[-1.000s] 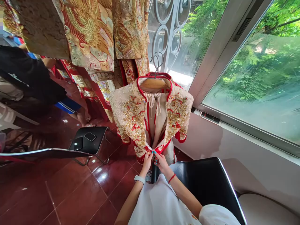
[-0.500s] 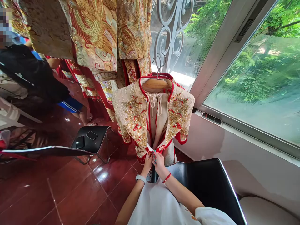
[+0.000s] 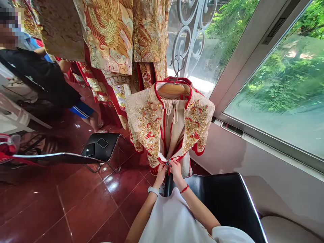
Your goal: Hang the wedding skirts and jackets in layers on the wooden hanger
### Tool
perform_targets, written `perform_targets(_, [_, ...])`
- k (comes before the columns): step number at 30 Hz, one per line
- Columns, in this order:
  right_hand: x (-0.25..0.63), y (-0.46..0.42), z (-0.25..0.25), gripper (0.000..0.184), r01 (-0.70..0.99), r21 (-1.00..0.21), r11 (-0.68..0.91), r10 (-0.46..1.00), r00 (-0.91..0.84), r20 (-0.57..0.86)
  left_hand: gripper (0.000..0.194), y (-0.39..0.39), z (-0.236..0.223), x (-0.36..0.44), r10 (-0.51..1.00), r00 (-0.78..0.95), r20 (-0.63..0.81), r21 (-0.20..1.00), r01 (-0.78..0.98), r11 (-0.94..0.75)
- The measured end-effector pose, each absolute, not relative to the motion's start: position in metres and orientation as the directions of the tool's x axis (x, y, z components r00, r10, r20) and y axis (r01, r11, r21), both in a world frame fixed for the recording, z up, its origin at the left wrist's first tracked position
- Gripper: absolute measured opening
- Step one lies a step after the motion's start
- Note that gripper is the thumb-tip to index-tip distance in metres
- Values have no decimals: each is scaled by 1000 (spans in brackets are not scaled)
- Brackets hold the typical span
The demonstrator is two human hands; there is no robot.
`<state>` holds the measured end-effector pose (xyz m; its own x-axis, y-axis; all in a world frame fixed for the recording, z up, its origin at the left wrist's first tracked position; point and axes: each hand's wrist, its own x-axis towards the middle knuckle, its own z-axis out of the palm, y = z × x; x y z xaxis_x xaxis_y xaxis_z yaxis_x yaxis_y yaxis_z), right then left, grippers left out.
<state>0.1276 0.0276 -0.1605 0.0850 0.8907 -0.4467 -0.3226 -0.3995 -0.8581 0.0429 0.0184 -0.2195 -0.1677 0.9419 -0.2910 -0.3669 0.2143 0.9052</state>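
An embroidered jacket (image 3: 145, 118), cream with gold beads and red trim, hangs in front of me on a wooden hanger (image 3: 173, 89). Its front stands apart, showing a cream garment with a tied drawstring (image 3: 174, 111) inside. My left hand (image 3: 161, 173) pinches the jacket's lower front edge on the left. Close beside it, my right hand (image 3: 176, 169) has its fingers closed on the red-trimmed edge on the right. The fingertips of both hands nearly meet at the hem. Whatever small part lies between the fingertips is too small to make out.
Gold and red embroidered garments (image 3: 108, 33) hang at the back left. A black chair (image 3: 217, 192) stands at right, and another seat (image 3: 101, 148) holds two dark flat objects. A person in black (image 3: 43, 77) is at far left. Windows (image 3: 278, 81) line the right.
The view has shifted slightly, so the scene sits further right. My hands stay at the jacket's hem, with the fingertips a little further apart.
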Motion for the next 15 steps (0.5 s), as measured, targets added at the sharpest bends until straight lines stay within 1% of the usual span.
perform_targets(5, [156,23,-158,35,-317,-782,-537,838,-95,-537,42,13,-212,39,935,-170,-312,906,-349,239])
perform_targets(8, [162,14,-163,37,-330,-735,-593,803,-171,-571,43,11,-209,38,933,-169,-318,913,-319,253])
perform_targets(12, [158,7,-172,38,-354,-703,-617,781,-165,-602,47,11,-208,41,935,-184,-302,933,-259,250])
perform_targets(15, [154,7,-177,37,-372,-679,-633,761,-141,-633,46,13,-208,42,941,-199,-275,951,-202,235])
